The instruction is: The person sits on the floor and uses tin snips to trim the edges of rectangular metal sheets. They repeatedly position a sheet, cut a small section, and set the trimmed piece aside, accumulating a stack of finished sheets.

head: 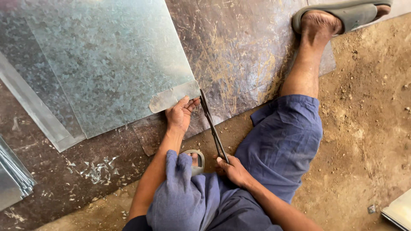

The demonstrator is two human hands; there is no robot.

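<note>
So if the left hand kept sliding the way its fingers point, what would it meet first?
The left hand already touches the small cut tab of galvanized sheet; going straight on, it would probably ride onto the large spangled galvanized steel sheet beyond.

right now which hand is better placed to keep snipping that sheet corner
Right. The right hand grips the handles of the snips, blades at the galvanized sheet corner; the left hand only steadies the cut tab.
</note>
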